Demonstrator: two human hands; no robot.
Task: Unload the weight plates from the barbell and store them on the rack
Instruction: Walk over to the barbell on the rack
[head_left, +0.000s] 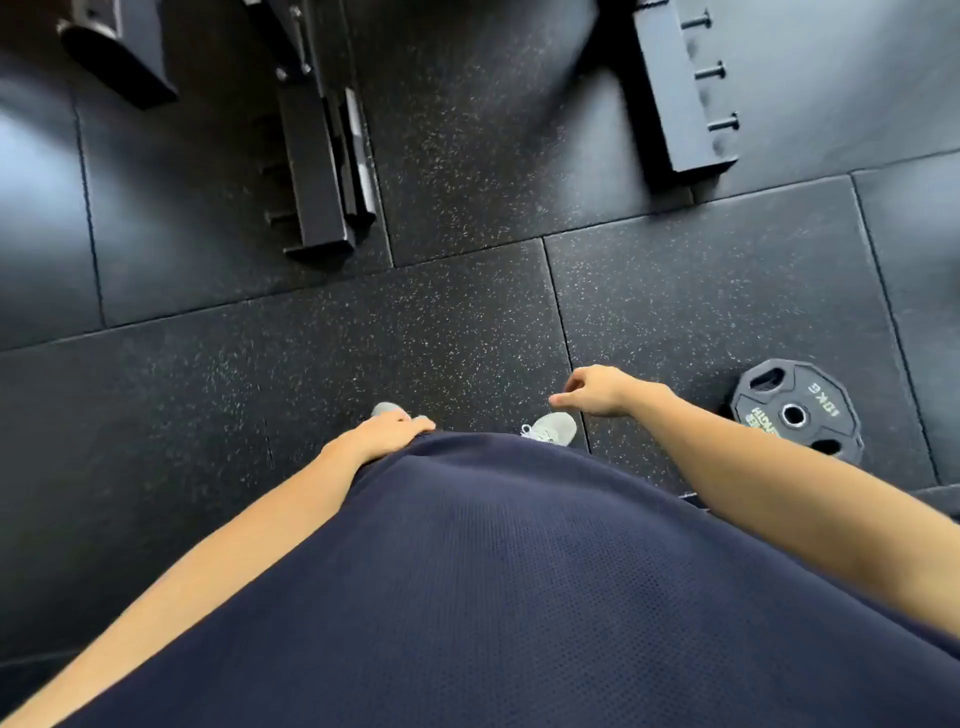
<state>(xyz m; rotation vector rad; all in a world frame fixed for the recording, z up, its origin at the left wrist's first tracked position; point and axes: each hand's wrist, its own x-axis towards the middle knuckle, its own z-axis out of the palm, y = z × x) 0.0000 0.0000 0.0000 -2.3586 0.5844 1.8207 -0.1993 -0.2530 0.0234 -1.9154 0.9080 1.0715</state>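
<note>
Open floor (311, 364) ahead; rack posts (317, 171) beyond; weight plate (797, 410) lies rightward.

This is a gym. The floor (467, 322) is laid with black speckled rubber tiles, a black round weight plate (797, 410) marked 10 KG lies on it, and black steel rack uprights (675, 98) with side pegs stand beyond.
</note>
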